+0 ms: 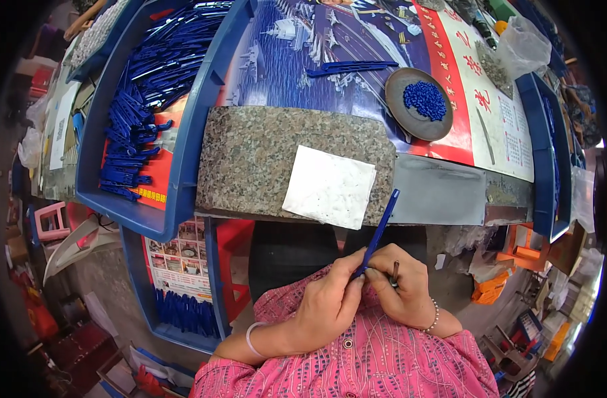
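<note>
Close to my body, just in front of the table edge, my left hand (pixel 328 302) pinches a slim blue plastic stick-like part (pixel 382 229), which points up and away. My right hand (pixel 403 282) is closed beside it, its fingertips at the part's lower end. From its grip sticks out a thin dark brown rod (pixel 395 270), perhaps a tool; its far end is hidden. A round brown dish (pixel 400 83) on the table holds many small blue pieces (pixel 424 101). Two or so similar slim blue parts (pixel 356 66) lie beside the dish.
A blue tray (pixel 184 159) heaped with blue parts stands at the left, and a lower blue tray (pixel 134 265) sits beneath it. White paper (pixel 330 186) lies on a granite slab (pixel 244 159). Another blue tray (pixel 541 159) stands at the right, near a clear plastic bag (pixel 524 46).
</note>
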Demonstrator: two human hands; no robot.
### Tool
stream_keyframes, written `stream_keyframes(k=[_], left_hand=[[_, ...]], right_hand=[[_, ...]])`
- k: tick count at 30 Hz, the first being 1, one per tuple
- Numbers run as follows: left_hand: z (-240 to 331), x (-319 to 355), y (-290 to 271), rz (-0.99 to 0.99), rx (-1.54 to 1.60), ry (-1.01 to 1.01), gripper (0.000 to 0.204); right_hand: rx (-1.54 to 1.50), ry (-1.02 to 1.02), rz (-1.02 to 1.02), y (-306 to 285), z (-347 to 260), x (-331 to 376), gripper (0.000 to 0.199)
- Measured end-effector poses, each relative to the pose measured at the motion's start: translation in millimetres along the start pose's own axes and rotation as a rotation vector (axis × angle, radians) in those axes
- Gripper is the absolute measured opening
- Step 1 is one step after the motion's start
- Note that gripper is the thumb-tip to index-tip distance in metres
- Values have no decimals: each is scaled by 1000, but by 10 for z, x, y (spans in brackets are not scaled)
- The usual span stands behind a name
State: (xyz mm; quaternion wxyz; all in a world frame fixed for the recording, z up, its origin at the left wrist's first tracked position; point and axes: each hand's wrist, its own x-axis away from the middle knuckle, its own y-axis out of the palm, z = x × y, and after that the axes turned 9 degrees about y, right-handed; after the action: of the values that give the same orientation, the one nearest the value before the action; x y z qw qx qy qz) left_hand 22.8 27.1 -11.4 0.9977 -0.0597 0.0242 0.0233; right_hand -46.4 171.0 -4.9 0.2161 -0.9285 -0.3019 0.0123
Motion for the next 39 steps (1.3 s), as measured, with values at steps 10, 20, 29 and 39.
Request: stream_keyframes(k=[10,20,29,39], left_hand=[[-65,94,70,-82,-528,238,48],[-56,83,39,20,-210,135,43],[55,32,3,-131,52,-110,34],[116,-101,-8,-151,167,-261,25]], right_hand=[[106,123,25,38,-163,21,8],[-39,267,-138,-92,-123,-33,11],[-757,489,59,-215,12,-123,34],[-863,532,23,-187,67,-157,22]])
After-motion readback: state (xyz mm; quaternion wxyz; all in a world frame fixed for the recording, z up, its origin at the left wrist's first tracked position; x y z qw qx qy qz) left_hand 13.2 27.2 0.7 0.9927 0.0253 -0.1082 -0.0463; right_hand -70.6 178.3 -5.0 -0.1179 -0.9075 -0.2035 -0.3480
